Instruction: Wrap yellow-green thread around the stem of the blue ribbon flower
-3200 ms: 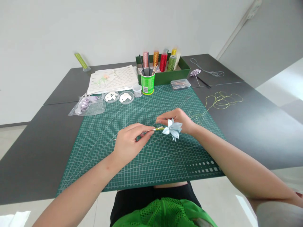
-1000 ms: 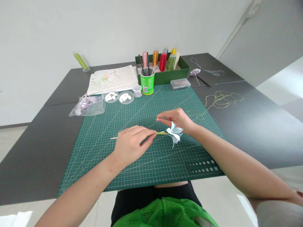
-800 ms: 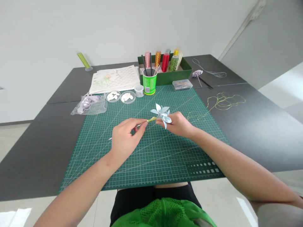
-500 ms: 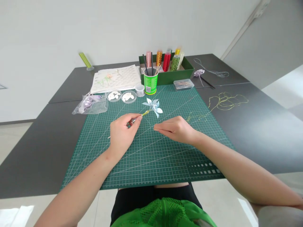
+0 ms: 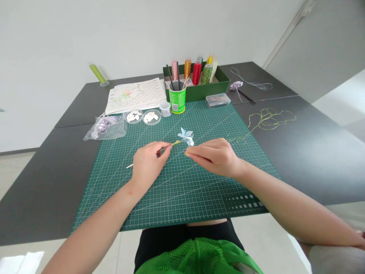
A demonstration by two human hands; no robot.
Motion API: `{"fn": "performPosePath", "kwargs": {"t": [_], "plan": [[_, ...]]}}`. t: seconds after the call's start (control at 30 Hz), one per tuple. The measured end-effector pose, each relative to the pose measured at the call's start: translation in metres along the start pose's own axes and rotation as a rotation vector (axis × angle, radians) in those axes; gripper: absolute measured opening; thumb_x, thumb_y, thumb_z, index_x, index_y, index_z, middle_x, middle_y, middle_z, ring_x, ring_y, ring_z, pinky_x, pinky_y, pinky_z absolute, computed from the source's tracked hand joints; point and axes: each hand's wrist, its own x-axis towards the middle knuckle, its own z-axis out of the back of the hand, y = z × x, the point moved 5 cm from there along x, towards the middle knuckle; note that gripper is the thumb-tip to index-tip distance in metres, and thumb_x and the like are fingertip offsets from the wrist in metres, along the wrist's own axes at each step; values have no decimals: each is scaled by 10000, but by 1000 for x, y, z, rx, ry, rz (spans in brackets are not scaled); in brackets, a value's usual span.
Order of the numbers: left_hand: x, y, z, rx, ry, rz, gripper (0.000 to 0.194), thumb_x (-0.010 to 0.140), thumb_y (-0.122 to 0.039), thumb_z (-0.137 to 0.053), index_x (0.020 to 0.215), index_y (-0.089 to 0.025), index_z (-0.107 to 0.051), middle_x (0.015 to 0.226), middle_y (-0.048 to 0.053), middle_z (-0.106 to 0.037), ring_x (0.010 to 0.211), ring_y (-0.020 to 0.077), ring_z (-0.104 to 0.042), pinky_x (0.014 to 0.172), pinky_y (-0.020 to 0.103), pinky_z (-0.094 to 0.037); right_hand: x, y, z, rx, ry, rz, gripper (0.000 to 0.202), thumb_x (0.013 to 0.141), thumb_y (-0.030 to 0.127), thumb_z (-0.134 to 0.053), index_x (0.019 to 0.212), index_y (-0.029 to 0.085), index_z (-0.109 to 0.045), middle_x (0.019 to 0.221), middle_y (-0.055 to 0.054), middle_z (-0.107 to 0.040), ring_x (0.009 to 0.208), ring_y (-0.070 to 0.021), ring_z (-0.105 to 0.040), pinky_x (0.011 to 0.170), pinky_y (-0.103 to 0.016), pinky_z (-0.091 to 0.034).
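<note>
The left hand (image 5: 148, 163) is pinching the thin stem of a pale blue ribbon flower (image 5: 186, 136), its long axis running up and rightward from the fingers, while the right hand (image 5: 216, 156), fingertips pressed together, is hovering just below the bloom over the cutting mat (image 5: 182, 198).

In front of my hands the green mat (image 5: 182, 190) lies bare, so there is room to pass. Farther away stand the two small dishes (image 5: 142, 117), the green cup (image 5: 177, 99) and the green box (image 5: 196, 90). A plastic bag (image 5: 105, 127) blocks the far left, loose thread (image 5: 268, 118) the right.
</note>
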Motion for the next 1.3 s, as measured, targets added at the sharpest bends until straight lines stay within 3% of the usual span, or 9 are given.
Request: {"fn": "performPosePath", "kwargs": {"t": [0.27, 0.6, 0.77, 1.07, 1.2, 1.3], "plan": [[-11, -15, -14, 86, 142, -165, 131, 954, -290, -647, 984, -261, -771, 849, -26, -770, 765, 169, -702, 605, 274, -472, 3, -6, 7, -33, -81, -48, 171, 994, 226, -576, 917, 173, -719, 644, 17, -716, 532, -84, -645, 492, -188, -463], [-20, -32, -13, 52, 124, -440, 172, 983, -275, -606, 954, -232, -771, 904, -4, -791, 792, 164, -725, 660, 277, -541, 3, -16, 13, -63, -148, -90, 122, 952, 209, -641, 888, 173, -739, 700, 5, -752, 574, -91, -678, 539, -175, -497], [-23, -40, -11, 10, 138, -502, 152, 980, -262, -616, 949, -221, -759, 879, -14, -792, 778, 158, -726, 658, 277, -536, 1, -27, 8, -62, -93, -198, 200, 976, 272, -607, 879, 182, -758, 633, 9, -713, 522, -83, -610, 520, -189, -457], [-24, -44, 1, -118, 41, -495, 137, 977, -254, -625, 986, -203, -752, 900, 7, -795, 774, 139, -728, 677, 262, -543, -7, -56, -13, 128, 118, -419, 249, 957, 317, -609, 832, 155, -751, 483, 68, -499, 447, -52, -382, 482, -206, -288], [-20, -37, 10, -174, -58, -382, 127, 965, -237, -644, 989, -195, -762, 874, 14, -788, 761, 132, -721, 671, 244, -542, -14, -59, -27, 226, 262, -423, 235, 941, 276, -604, 794, 135, -721, 538, 44, -548, 494, -63, -410, 517, -215, -299], [-15, -27, 15, -204, -91, -217, 137, 961, -254, -647, 986, -212, -775, 847, 1, -783, 679, 115, -687, 626, 228, -533, -16, -55, -33, 215, 316, -424, 224, 940, 253, -588, 783, 140, -701, 583, 19, -598, 522, -80, -461, 546, -229, -320]]}}
